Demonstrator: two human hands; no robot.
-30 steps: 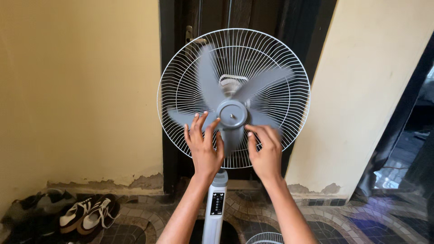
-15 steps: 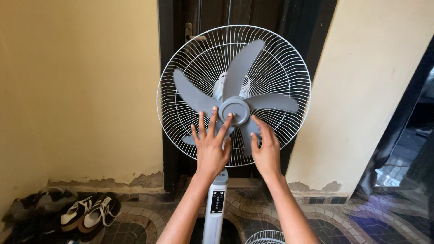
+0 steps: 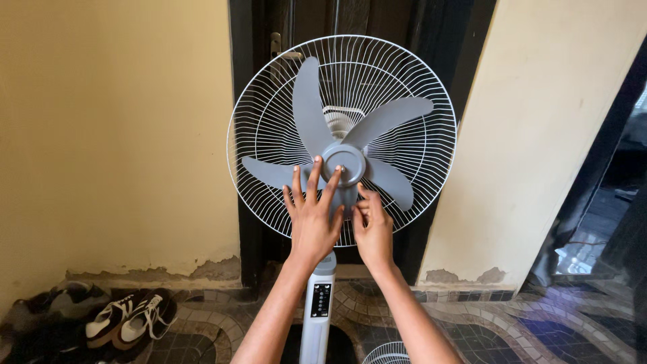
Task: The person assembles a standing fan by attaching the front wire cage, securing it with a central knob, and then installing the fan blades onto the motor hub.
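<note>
Grey plastic fan blades (image 3: 317,121) on a round hub (image 3: 344,164) stood bare before the white wire rear guard (image 3: 418,87) of a pedestal fan. The left hand (image 3: 313,222) was spread open, fingertips touching the hub. The right hand (image 3: 373,226) was curled against the lowest blade; its grip could not be told.

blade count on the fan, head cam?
5 grey blades around the hub: one up-left, one upper right, one left, one lower right, and one pointing down, mostly hidden behind the left hand and right hand.
</note>
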